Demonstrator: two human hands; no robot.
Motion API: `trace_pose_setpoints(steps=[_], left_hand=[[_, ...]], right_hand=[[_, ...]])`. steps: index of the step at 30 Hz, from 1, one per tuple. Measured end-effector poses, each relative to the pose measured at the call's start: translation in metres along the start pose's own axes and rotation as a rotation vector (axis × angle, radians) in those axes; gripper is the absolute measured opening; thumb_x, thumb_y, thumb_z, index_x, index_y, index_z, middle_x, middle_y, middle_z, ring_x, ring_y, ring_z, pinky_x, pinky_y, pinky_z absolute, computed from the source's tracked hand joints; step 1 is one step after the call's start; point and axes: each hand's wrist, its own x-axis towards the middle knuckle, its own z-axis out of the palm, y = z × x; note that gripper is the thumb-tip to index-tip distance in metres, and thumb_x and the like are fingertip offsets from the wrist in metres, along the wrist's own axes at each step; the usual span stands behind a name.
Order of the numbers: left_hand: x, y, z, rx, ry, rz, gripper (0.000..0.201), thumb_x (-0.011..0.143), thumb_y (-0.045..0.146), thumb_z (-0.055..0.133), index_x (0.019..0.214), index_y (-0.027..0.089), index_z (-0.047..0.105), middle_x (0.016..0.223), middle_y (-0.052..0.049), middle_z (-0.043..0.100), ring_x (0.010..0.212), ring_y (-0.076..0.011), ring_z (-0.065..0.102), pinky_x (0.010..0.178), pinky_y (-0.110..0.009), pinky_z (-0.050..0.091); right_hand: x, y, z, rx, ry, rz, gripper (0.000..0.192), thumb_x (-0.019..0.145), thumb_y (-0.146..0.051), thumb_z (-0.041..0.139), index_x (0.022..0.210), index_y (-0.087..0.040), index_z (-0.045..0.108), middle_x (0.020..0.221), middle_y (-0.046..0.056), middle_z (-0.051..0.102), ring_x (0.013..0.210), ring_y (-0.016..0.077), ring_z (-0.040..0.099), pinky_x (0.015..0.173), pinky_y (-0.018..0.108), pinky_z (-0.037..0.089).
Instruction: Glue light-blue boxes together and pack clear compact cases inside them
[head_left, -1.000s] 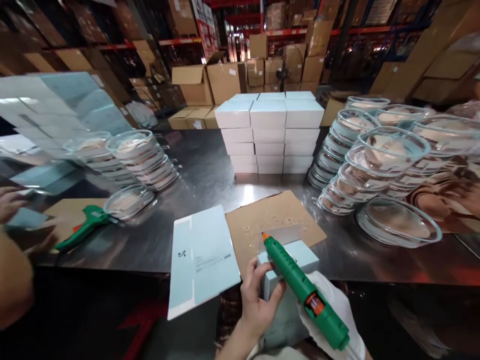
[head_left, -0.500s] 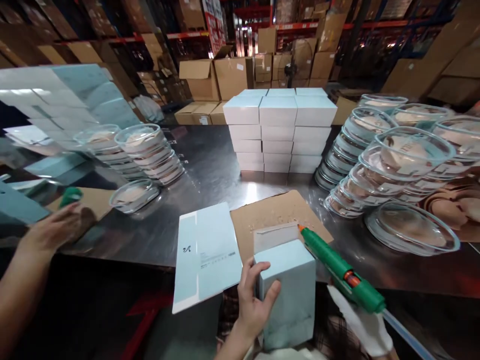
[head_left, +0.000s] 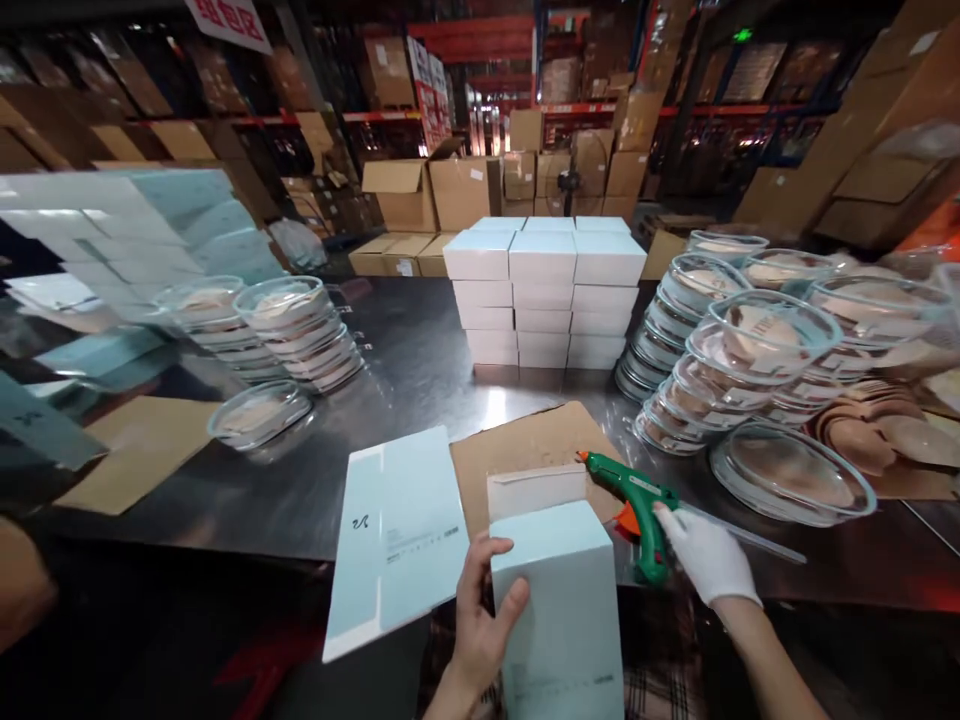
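Up close, box: the pale blue box (head_left: 559,600) stood upright at the table edge, flap open.
Left hand: the left hand (head_left: 480,625) gripped its left side.
Right hand: the gloved right hand (head_left: 705,555) was closed round the green glue gun (head_left: 630,500), just right of the box, nozzle pointing left.

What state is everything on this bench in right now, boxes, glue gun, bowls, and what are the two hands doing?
Pale blue box: upright, top flap open, held by the bare left hand.
Glue gun: lying on the cardboard sheet, gloved right hand on its handle.
Flat carton: unfolded, overhanging the table edge.
White boxes: closed, stacked.
Clear bowls: nested in leaning stacks.
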Motion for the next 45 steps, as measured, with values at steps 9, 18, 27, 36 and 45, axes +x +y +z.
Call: trace_pose_setpoints(steps=[9,18,27,36,45], left_hand=[[-0.006,0.006,0.012,-0.186,-0.114,-0.093,0.034,0.088,0.051,0.078,0.109,0.026,0.069,0.146,-0.014,0.06,0.15,-0.0371,0.046,0.115,-0.046,0.044],[0.009,0.008,0.006,-0.34,-0.144,-0.01,0.038,0.092,0.046,0.076,0.123,0.029,0.061,0.12,-0.008,0.064,0.126,-0.0314,0.066,0.106,-0.046,0.051],[0.013,0.025,0.003,-0.27,-0.225,0.038,0.015,0.096,0.039,0.071,0.102,0.025,0.07,0.121,-0.01,0.07,0.125,-0.0307,0.067,0.104,-0.047,0.051],[0.016,0.027,0.006,-0.234,-0.173,0.077,0.012,0.096,0.036,0.072,0.102,0.026,0.069,0.115,-0.007,0.069,0.122,-0.0293,0.069,0.102,-0.042,0.052],[0.038,0.054,-0.023,-0.135,0.537,0.163,0.025,0.092,0.031,0.072,0.109,0.029,0.054,0.12,0.001,0.069,0.126,-0.0258,0.065,0.112,-0.045,0.047]], right_hand=[[-0.032,-0.054,0.045,0.58,-0.582,-0.018,0.068,0.068,-0.06,0.091,0.118,-0.017,0.076,0.117,0.012,0.077,0.108,0.0336,0.072,0.1,0.048,0.056],[-0.035,-0.041,0.01,0.106,-0.791,-0.808,0.047,0.096,-0.053,0.073,0.132,-0.024,0.071,0.138,0.016,0.065,0.128,0.0268,0.063,0.111,0.045,0.049],[-0.04,-0.043,0.016,0.139,-0.8,-0.802,0.035,0.101,-0.042,0.068,0.133,-0.028,0.073,0.153,0.014,0.058,0.138,0.0269,0.06,0.113,0.045,0.049],[-0.058,-0.018,0.033,0.218,-0.455,-0.768,0.024,0.1,-0.042,0.069,0.119,-0.026,0.07,0.145,0.014,0.063,0.13,0.0259,0.063,0.111,0.045,0.049],[-0.079,0.009,0.02,0.293,-0.371,-0.332,0.081,0.076,-0.09,0.066,0.117,-0.021,0.071,0.11,0.015,0.073,0.096,0.027,0.073,0.09,0.04,0.061]])
